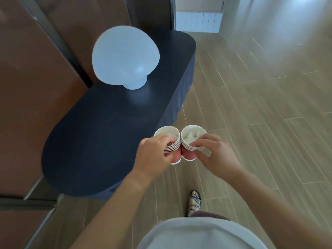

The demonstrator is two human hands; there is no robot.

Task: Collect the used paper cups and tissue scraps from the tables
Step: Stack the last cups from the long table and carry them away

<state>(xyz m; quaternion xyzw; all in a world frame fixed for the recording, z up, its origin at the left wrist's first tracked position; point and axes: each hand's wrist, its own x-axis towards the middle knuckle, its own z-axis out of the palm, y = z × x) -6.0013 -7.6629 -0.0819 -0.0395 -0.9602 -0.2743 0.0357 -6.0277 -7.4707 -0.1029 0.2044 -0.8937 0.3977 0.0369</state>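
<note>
Head: left hand [152, 153] clamps left cup stack [173, 146], right hand [215, 155] right cup stack [188, 154], both tissue-filled.

I am in a big hall: a long table [100, 141] with a blue cloth at eleven o'clock, a round white lamp [125, 54] on it, and a plank floor [251, 105] at two.

A wood-look plank floor [260, 108] is seen on the right, w/ pale seams run diagonally; bright glare is spread over it toward the top right. A long dark-blue bench [93, 141] w/ rounded ends is set along brown wall panels [27, 87] on the left, its pleated skirt [181, 97] hung down the side. A white mushroom-shaped lamp [125, 56] is stood on the bench's far half. A dark metal strip [59, 44] is fitted btwn panels. A white slatted unit [197, 22] is placed beyond the far end.
</note>
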